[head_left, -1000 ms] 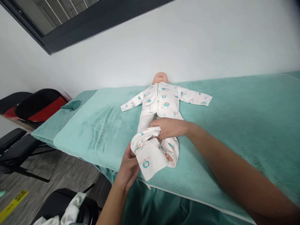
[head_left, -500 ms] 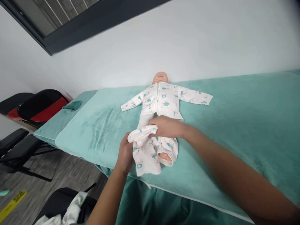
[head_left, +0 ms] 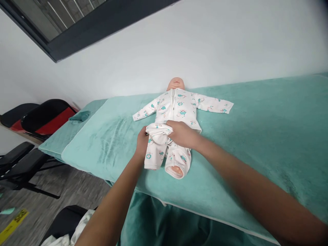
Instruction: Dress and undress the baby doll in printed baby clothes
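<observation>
A baby doll (head_left: 176,83) lies on its back, head toward the wall, dressed in a white printed jacket (head_left: 176,106) with both sleeves spread. White printed baby trousers (head_left: 156,150) cover its legs. My left hand (head_left: 141,141) grips the trousers' waistband at the left edge. My right hand (head_left: 182,134) pinches the same waistband nearer the middle, just below the jacket's hem. A bit of the doll's foot (head_left: 176,169) shows inside the right trouser leg's cuff; the left leg's foot is hidden.
The doll rests on a bed with a green velvety cover (head_left: 246,150) against a white wall (head_left: 230,44). Black and red chairs (head_left: 48,118) stand at the left. A dark chair (head_left: 64,218) with white cloth (head_left: 83,222) on it is at the lower left.
Both hands have moved up toward the doll's waist, pulling the trousers' waistband along. The left trouser leg has risen with it, and its cuff now lies higher on the bed.
</observation>
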{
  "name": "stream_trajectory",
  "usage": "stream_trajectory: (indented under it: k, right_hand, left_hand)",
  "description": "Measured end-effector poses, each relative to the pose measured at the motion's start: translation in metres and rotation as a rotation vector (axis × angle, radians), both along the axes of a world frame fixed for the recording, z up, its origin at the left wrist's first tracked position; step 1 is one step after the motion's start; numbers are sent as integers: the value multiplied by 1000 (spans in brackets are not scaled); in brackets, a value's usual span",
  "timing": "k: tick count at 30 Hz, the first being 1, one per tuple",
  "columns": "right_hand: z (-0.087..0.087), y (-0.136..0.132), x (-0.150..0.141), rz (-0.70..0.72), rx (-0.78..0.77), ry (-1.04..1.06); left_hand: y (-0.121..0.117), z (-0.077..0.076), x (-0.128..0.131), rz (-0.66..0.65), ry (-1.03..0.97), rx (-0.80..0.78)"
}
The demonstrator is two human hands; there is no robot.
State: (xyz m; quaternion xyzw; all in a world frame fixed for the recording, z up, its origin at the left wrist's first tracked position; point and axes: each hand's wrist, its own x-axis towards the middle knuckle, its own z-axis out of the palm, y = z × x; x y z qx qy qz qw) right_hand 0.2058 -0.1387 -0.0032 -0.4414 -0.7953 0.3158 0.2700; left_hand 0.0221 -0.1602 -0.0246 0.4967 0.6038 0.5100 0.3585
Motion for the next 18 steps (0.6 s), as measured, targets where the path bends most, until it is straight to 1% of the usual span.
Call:
stream_trajectory:
  k: [2, 4, 7, 9, 10, 11, 12, 13, 14, 15, 16, 17, 18]
  right_hand:
    - [1, -2, -1, -35, -8, -4]
    - [1, -6, -3, -73, 2, -25]
    - [3, -11, -3, -112, 99, -78]
    - [6, -11, 0, -106, 182, -89]
    - [9, -10, 3, -75, 194, -68]
    - [11, -8, 8, -30, 182, -19]
    - [13, -5, 13, 17, 154, 56]
    - [15, -2, 20, 40, 126, 141]
    - [16, 1, 26, 23, 115, 213]
    - [17, 5, 32, -28, 132, 247]
    - [16, 7, 37, -101, 178, 232]
    - [15, 10, 41, -171, 243, 170]
    - [13, 11, 43, -216, 311, 69]
  left_hand:
    - [1, -10, 2, 13, 20, 65]
    - [-3, -17, 5, 23, 42, 120]
    - [-12, -17, 6, -11, 38, 117]
    - [-15, -14, 1, -87, -23, 65]
    - [-15, -13, -3, -131, -80, 27]
    - [-15, -11, -7, -162, -156, -11]
    - [-13, -10, -13, -167, -243, -40]
    - [-10, -8, -17, -143, -322, -58]
    - [-7, -5, -21, -103, -373, -64]
    - [-2, -1, -24, -59, -385, -59]
    - [3, 4, -24, -29, -355, -48]
    - [9, 10, -22, -25, -288, -40]
    - [14, 17, -19, -53, -188, -35]
